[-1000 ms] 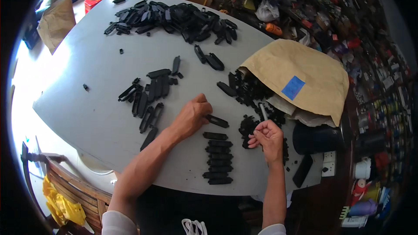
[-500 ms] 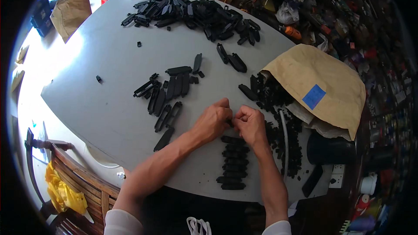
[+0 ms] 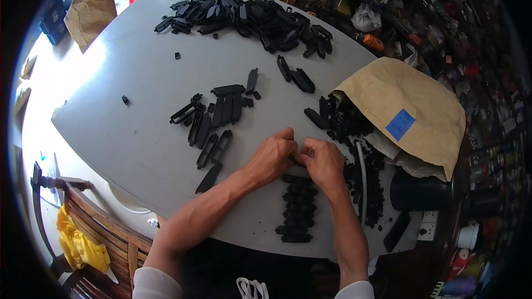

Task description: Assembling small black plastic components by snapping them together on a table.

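Observation:
My left hand [image 3: 275, 154] and my right hand [image 3: 323, 167] meet over the middle of the table, fingers closed on a small dark piece. Mostly hidden by the fingers, it looks like one of the black plastic parts. Just nearer to me lies a column of long black plastic parts [image 3: 299, 210], set side by side. To the left of my hands is a loose group of similar black parts [image 3: 224, 109], some hollow like frames. Small black pieces [image 3: 346, 122] spill beside my right hand from a brown paper bag [image 3: 421, 97].
A big heap of black parts [image 3: 249, 19] covers the far side of the white table [image 3: 138, 138]. A grey rod [image 3: 362, 182] lies among the small pieces at right, near a black phone-like slab [image 3: 397, 231]. A wooden chair [image 3: 119, 232] stands at lower left.
My right hand has turned and shifted slightly to the right, its fingers lower against the left hand's. My left hand stays almost in place. The parts on the table look the same.

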Tool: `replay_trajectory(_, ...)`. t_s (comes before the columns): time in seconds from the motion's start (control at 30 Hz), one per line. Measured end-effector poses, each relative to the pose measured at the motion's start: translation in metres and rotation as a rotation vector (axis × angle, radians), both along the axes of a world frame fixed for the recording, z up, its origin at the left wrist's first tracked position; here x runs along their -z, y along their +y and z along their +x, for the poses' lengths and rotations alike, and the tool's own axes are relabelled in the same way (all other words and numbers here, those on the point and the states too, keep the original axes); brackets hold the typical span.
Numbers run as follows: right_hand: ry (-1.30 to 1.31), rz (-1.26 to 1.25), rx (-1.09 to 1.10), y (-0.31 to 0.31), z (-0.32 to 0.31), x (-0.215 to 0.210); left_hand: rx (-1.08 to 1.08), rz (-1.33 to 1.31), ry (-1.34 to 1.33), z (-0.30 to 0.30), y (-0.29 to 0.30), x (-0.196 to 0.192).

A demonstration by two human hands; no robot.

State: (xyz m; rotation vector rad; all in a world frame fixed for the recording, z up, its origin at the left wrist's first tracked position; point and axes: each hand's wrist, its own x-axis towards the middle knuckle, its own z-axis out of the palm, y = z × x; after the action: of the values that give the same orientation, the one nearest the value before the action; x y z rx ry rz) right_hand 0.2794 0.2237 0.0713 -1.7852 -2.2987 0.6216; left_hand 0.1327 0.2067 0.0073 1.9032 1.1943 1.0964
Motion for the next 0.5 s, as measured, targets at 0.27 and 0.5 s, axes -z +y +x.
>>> replay_trajectory(0.27, 0.127, 0.198, -0.166, -0.011, 0.007, 0.020, -0.016, -0.047, -0.028, 0.000, 0.001, -0.001)
replay_trajectory(0.5, 0.124, 0.222, -0.187, -0.010, 0.012, 0.020, -0.023, -0.070, -0.049, 0.002, 0.003, 0.002)
